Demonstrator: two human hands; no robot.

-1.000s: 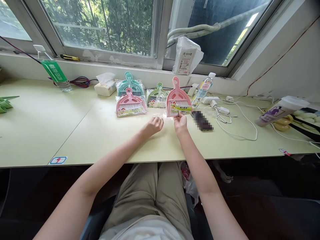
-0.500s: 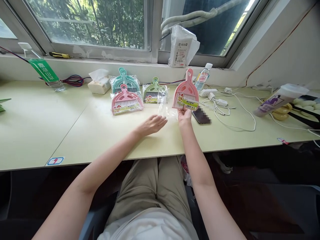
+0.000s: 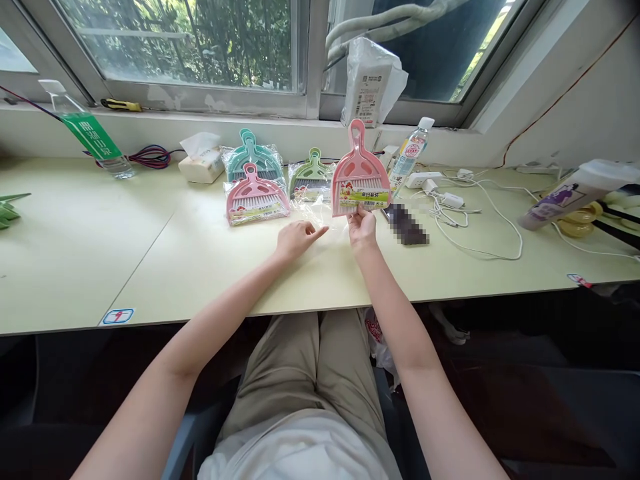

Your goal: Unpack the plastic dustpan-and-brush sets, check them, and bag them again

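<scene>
Dustpan [image 3: 361, 165], pink, is pinched upright in right hand [image 3: 363, 227]; left hand [image 3: 299, 239], half-uncurled, is near clear film [image 3: 315, 212].

Bare hands [image 3: 363, 229], bare forearms [image 3: 227, 327], whitish top [image 3: 305, 453], khaki trousers [image 3: 280, 380]

One head-worn view, forward and down over the lap [image 3: 295, 373], across the near desk [image 3: 170, 267] toward windows [image 3: 190, 47].
</scene>
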